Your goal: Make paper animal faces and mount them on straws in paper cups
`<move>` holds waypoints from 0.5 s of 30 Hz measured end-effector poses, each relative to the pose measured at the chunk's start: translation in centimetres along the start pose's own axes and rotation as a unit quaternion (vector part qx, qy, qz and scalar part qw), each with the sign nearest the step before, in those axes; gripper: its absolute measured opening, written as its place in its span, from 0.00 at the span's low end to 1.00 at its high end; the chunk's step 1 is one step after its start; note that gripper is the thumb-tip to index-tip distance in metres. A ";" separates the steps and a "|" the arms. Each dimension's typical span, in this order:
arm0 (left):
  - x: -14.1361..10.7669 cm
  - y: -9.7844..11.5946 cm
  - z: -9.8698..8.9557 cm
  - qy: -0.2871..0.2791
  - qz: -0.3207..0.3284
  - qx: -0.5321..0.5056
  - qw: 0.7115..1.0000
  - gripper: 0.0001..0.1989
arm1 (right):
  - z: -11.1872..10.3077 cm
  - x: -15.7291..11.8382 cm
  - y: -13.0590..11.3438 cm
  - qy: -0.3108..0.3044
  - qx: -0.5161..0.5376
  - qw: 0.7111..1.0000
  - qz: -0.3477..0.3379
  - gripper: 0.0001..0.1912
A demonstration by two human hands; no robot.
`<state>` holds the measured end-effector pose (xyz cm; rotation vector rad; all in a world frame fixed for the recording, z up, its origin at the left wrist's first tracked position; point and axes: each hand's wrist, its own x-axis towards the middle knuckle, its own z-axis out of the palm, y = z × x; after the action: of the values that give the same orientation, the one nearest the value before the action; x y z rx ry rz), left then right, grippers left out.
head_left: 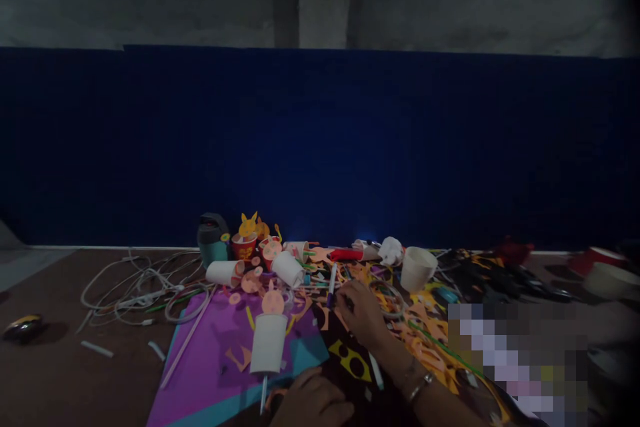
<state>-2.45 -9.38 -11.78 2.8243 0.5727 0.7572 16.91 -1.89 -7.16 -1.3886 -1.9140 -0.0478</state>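
Note:
My right hand (361,313) reaches over the cluttered middle of the table, thumb and fingers apart. Its fingertips are close beside a white marker with a purple end (331,285); whether they touch it is unclear. At the bottom edge my left hand (313,401) has its fingers curled downward, and whatever is under them is hidden. Just left of it is a small orange and dark thing (276,397), partly covered. A white paper cup figure (269,343) with a pink eared paper head (273,301), yellow arms and a pale straw (263,393) lies on purple sheet (200,360).
Other paper cups (419,268) and cup figures (245,247) stand or lie along the back. A teal and dark object (213,240) stands near white cables (145,287). Yellow cut-out paper (350,360) and scraps cover the right. A mouse (23,327) sits far left. Blue panel (320,147) behind.

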 end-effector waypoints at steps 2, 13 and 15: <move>-0.4 -0.5 0.9 0.049 0.010 0.025 0.998 0.11 | 0.0 0.2 0.5 0.003 -0.007 1.000 0.010 0.09; -0.4 0.0 0.6 0.032 0.018 0.049 0.998 0.10 | -0.7 0.1 -0.7 -0.093 -0.085 0.992 -0.027 0.09; -0.3 0.3 0.1 0.050 0.015 0.040 0.998 0.10 | -1.6 0.8 -0.3 -0.125 -0.126 0.984 0.016 0.11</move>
<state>-2.56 -9.76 -11.89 2.8869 0.5905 0.9044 17.40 -2.10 -5.44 -1.6595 -2.1493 -0.1078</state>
